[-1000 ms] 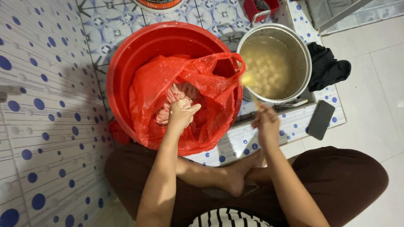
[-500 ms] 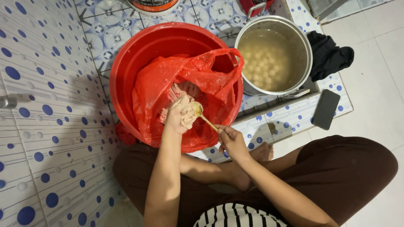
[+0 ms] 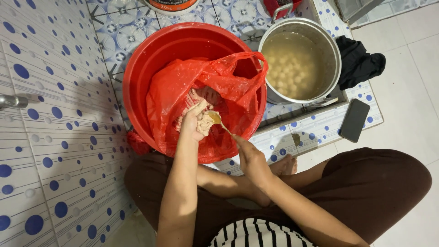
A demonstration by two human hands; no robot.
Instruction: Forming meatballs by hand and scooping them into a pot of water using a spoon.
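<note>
A red plastic basin [image 3: 151, 59] stands on the tiled floor, lined with a red plastic bag [image 3: 183, 87] that holds pale pink paste [image 3: 201, 97]. My left hand [image 3: 194, 122] is over the bag, squeezing a lump of that paste in its fist. My right hand [image 3: 249, 155] grips a metal spoon [image 3: 218, 121] whose bowl touches the paste at the top of my left fist. To the right stands a steel pot [image 3: 331, 55] of cloudy water with several pale balls [image 3: 288, 68] floating in it.
A black cloth [image 3: 361, 64] lies right of the pot and a dark phone [image 3: 355, 120] sits on the tiled ledge. A blue-dotted tiled wall [image 3: 50, 137] rises at left with a metal tap [image 3: 13, 100]. My crossed legs and bare foot [image 3: 286, 165] are below the basin.
My right hand came back from the pot to the basin with the spoon, which now meets the paste in my left fist. The left hand has stayed over the bag.
</note>
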